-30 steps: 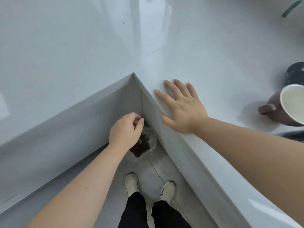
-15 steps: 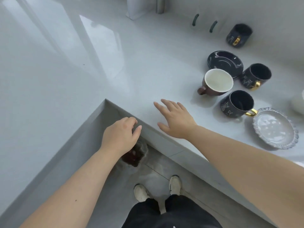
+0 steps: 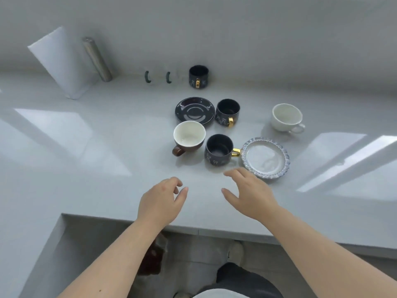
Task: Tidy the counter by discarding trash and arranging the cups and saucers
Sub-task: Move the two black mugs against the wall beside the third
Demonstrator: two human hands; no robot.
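Both my hands hover empty over the grey counter, fingers apart: my left hand and my right hand. Just beyond them stand a brown cup with a white inside, a dark cup with a gold handle and a pale scalloped saucer, which my right fingertips nearly reach. Farther back sit a dark saucer, a second dark cup, a third dark cup by the wall, and a white cup to the right.
A bin with dark trash sits on the floor below the counter edge, partly behind my left forearm. A white folded sheet and a steel cylinder lean at the back left. Two clear glasses with green handles stand by the wall.
My left hand has come up from the bin below the counter edge and is now over the counter. The view has swung right, bringing the cups and saucers to the centre.
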